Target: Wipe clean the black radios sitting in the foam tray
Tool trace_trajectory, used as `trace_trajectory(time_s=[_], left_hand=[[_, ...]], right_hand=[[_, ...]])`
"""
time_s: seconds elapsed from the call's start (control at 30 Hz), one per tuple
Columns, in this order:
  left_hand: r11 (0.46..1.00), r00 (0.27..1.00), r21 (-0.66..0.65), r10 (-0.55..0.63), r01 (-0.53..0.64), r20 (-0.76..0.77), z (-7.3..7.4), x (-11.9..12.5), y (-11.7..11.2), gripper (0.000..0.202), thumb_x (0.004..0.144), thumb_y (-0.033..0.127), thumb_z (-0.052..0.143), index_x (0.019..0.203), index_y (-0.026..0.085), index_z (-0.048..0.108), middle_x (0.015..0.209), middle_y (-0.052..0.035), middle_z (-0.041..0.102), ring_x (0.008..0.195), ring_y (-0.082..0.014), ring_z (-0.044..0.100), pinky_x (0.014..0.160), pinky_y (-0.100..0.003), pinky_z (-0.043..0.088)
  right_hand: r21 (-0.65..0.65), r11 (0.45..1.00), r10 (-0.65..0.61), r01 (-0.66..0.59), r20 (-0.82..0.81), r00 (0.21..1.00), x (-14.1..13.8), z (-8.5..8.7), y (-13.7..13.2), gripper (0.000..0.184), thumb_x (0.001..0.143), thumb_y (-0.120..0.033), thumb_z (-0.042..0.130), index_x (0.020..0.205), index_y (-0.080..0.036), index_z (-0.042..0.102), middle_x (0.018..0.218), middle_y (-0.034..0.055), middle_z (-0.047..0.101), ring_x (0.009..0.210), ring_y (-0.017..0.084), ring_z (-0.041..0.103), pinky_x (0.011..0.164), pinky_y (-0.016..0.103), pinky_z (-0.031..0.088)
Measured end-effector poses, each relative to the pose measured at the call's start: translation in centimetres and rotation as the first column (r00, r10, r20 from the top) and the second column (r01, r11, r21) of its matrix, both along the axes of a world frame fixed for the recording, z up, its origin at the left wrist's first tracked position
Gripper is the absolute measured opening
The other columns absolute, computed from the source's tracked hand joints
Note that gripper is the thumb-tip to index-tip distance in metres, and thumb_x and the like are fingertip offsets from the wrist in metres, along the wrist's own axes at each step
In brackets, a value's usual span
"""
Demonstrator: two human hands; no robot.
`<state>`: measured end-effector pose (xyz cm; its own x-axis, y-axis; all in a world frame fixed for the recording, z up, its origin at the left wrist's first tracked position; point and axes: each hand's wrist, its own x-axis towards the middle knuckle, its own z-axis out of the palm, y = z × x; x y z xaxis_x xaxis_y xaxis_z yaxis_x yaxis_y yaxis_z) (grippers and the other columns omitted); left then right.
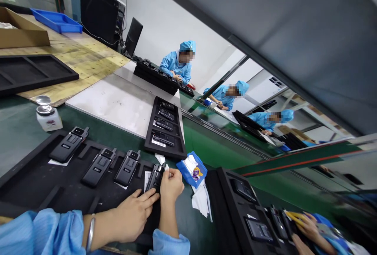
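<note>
Several black handheld two-way radios lie in a black foam tray (32, 180) in front of me. At the tray's right end lies one radio (154, 177), with a white paper slip (146, 179) beside it. The stretched fingers of my left hand (131, 213) rest on that radio's lower end. Closed in a pinch, my right hand (171, 184) holds a small white wipe (167, 167) against the radio's upper side. My right fingers partly hide the wipe. Left of this radio lie three others, the nearest one (127, 168) face down or back up, which I cannot tell.
A white-and-metal bottle (48, 117) stands behind the tray. Farther back is a second radio tray (149, 147). On the right are a blue box with wipes (184, 172), stacked trays (228, 208) and a co-worker's hand (309, 225). Other people sit beyond.
</note>
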<state>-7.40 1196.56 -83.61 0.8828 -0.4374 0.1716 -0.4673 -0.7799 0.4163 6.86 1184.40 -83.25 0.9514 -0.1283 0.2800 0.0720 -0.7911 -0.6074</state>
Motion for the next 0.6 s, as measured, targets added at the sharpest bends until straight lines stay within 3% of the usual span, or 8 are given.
trace_trajectory(time_s=[0.1,0.17,0.23,0.3,0.37,0.43,0.53,0.6], left_hand=[[1.0,1.0,0.008,-0.014,0.014,-0.001,0.2,-0.1,0.2,0.047,0.089,0.025,0.045,0.132,0.009,0.056,0.157,-0.0123,0.036,0.145,-0.0314,0.029,0.109,-0.052,0.038],[1.0,1.0,0.007,-0.022,0.022,0.001,0.1,-0.1,0.2,0.048,0.089,0.025,0.045,0.133,0.008,0.055,0.157,-0.0126,0.035,0.146,-0.0315,0.028,0.109,-0.052,0.037],[1.0,1.0,-0.001,-0.026,0.026,0.003,0.0,-0.1,0.2,0.05,0.087,0.024,0.046,0.134,0.009,0.054,0.158,-0.0124,0.034,0.147,-0.0312,0.026,0.111,-0.052,0.035],[1.0,1.0,-0.007,-0.02,0.02,-0.002,0.0,-0.1,0.2,0.052,0.084,0.021,0.048,0.135,0.009,0.054,0.158,-0.0118,0.033,0.148,-0.0308,0.024,0.112,-0.05,0.034],[1.0,1.0,-0.004,-0.006,0.006,-0.011,0.0,-0.1,0.1,0.056,0.08,0.017,0.05,0.135,0.01,0.053,0.158,-0.0112,0.033,0.148,-0.0304,0.024,0.114,-0.049,0.033],[1.0,1.0,0.008,-0.001,0.001,-0.018,0.0,-0.2,0.1,0.06,0.076,0.014,0.051,0.136,0.01,0.053,0.159,-0.0106,0.032,0.148,-0.0298,0.023,0.115,-0.049,0.032],[1.0,1.0,0.013,0.0,0.001,-0.023,0.0,-0.2,0.0,0.06,0.074,0.013,0.051,0.134,0.011,0.055,0.159,-0.0107,0.032,0.148,-0.0298,0.023,0.116,-0.049,0.031],[1.0,1.0,0.004,0.008,-0.008,-0.028,0.0,-0.3,0.0,0.058,0.074,0.013,0.052,0.132,0.012,0.056,0.159,-0.0108,0.032,0.148,-0.0303,0.023,0.116,-0.049,0.03]], right_hand=[[0.041,0.995,-0.09,0.093,-0.061,0.994,0.2,-0.4,-1.8,0.03,0.08,-0.041,0.046,0.084,-0.018,0.064,0.078,0.0077,0.068,0.071,0.023,0.063,0.07,0.033,0.044],[0.045,0.986,-0.155,0.159,-0.079,0.985,0.4,-0.6,-3.2,0.038,0.084,-0.045,0.041,0.093,-0.016,0.065,0.085,0.01,0.069,0.076,0.023,0.065,0.073,0.033,0.047],[0.011,0.978,-0.206,0.209,-0.102,0.973,0.5,-0.7,-4.5,0.04,0.086,-0.044,0.04,0.098,-0.016,0.066,0.093,0.013,0.069,0.083,0.026,0.064,0.076,0.036,0.047],[-0.042,0.978,-0.209,0.205,-0.154,0.966,0.6,-0.6,-5.5,0.035,0.081,-0.041,0.045,0.092,-0.018,0.07,0.092,0.0144,0.069,0.083,0.03,0.064,0.076,0.042,0.045],[-0.084,0.984,-0.172,0.158,-0.197,0.965,0.7,-0.1,-5.9,0.031,0.077,-0.04,0.051,0.085,-0.02,0.073,0.094,0.0157,0.069,0.083,0.034,0.063,0.075,0.046,0.044],[-0.094,0.992,-0.102,0.085,-0.189,0.977,1.1,0.7,-5.7,0.034,0.078,-0.042,0.052,0.089,-0.02,0.075,0.105,0.0169,0.067,0.092,0.035,0.062,0.08,0.047,0.043],[-0.068,0.994,0.08,-0.09,-0.149,0.986,2.7,2.1,-3.9,0.039,0.082,-0.042,0.048,0.101,-0.02,0.075,0.114,0.0134,0.066,0.102,0.028,0.061,0.089,0.038,0.043],[-0.046,0.974,0.211,-0.222,-0.167,0.963,4.4,2.8,-2.2,0.034,0.08,-0.039,0.053,0.097,-0.021,0.077,0.102,0.0098,0.071,0.093,0.024,0.063,0.083,0.032,0.044]])
